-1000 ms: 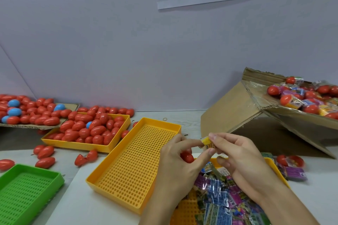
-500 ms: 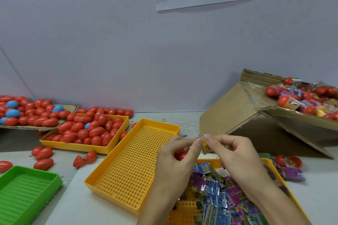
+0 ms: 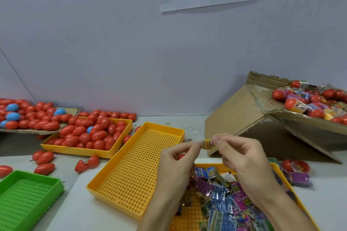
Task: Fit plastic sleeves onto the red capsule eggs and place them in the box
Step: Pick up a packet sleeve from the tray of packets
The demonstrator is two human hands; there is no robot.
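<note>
Both hands are pinching a flimsy, light plastic sleeve (image 3: 207, 144) by its ends: left hand (image 3: 175, 167), also palming a red egg (image 3: 181, 156), right hand (image 3: 242, 161); likely crumples, so opening it gently

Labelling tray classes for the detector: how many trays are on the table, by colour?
Yellow: 3 (egg tray, empty tray, sleeve tray)
Green: 1 (green tray)
Total: 4

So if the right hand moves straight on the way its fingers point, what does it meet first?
The yellow plastic sleeve the right hand already pinches, then probably the left hand fingertips on its other end; depth is unclear.
</note>
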